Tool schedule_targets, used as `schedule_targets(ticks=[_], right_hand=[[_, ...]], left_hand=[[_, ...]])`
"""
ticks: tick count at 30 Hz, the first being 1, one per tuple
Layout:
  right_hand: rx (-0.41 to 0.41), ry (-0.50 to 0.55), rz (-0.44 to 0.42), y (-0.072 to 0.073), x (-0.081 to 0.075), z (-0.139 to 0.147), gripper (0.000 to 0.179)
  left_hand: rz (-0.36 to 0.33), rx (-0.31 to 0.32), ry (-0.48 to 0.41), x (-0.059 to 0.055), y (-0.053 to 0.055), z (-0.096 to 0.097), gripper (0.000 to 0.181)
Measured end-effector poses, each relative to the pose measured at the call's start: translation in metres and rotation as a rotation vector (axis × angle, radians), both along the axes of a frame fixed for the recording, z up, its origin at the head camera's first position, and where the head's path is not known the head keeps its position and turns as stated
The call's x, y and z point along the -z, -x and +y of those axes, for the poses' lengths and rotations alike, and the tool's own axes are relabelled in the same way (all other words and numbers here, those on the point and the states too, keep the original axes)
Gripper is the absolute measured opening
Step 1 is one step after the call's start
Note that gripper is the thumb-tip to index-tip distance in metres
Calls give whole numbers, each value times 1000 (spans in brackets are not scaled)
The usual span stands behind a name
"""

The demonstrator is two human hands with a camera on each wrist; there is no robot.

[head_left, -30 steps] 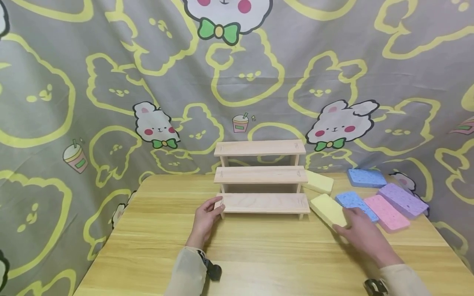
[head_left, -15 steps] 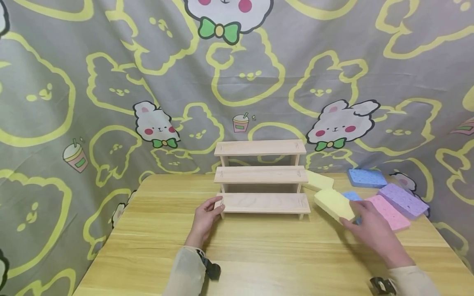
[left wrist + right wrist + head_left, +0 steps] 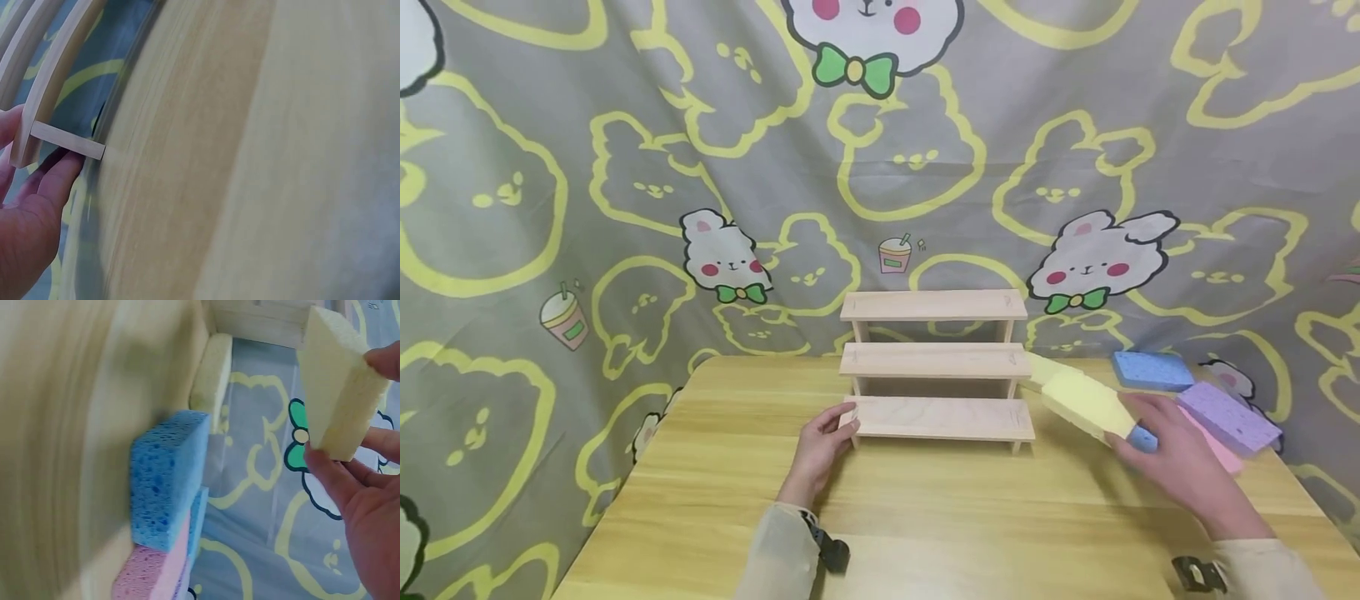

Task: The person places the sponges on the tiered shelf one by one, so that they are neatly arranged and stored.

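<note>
A pale wooden three-step display stand (image 3: 936, 417) stands against the curtain at the back of the table. My left hand (image 3: 816, 446) grips the left end of its lowest step, thumb on top and fingers underneath, as the left wrist view shows. My right hand (image 3: 1187, 471) pinches a yellow sponge (image 3: 1086, 404) between thumb and fingers. In the right wrist view this sponge (image 3: 340, 390) is up off the table, tilted, close to the stand's right side. Another yellow sponge (image 3: 212, 378) lies on the table behind it, next to the stand.
Right of the stand lie a blue sponge (image 3: 1152, 371) at the back, a purple sponge (image 3: 1227, 417), a pink sponge (image 3: 1221, 450) partly hidden by my right hand, and a nearer blue sponge (image 3: 169, 481). A patterned grey curtain (image 3: 925, 183) encloses the wooden table (image 3: 940, 517).
My right hand has lifted the yellow sponge from the table and moved it slightly back and right, over the nearer blue sponge. My left hand stays on the stand. The head view has shifted slightly.
</note>
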State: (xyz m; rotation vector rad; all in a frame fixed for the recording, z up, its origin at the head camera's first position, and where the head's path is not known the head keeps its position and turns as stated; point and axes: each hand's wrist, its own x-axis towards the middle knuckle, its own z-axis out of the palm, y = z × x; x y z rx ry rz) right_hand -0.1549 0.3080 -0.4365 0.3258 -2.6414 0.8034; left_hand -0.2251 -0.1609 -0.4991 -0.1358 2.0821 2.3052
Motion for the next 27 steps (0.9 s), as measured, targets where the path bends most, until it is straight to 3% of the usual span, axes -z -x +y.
schedule_targets(ticks=[5,10,16,20,27], right_hand=[[-32,44,1,1,-8,-1,66],[-113,117,34,8,-19,-6,63],[-209,191,32,22,-41,-21,56],[-252,182,63,34,-56,-35,53],[-322,254,41,49,-62,-53,55]], left_hand=[[-20,-12,16,3,0,-1,40],[-16,-6,22,3,1,-3,41],[-10,2,14,1,4,-1,41],[-8,4,14,2,5,-1,41],[0,19,45,4,3,-4,41]])
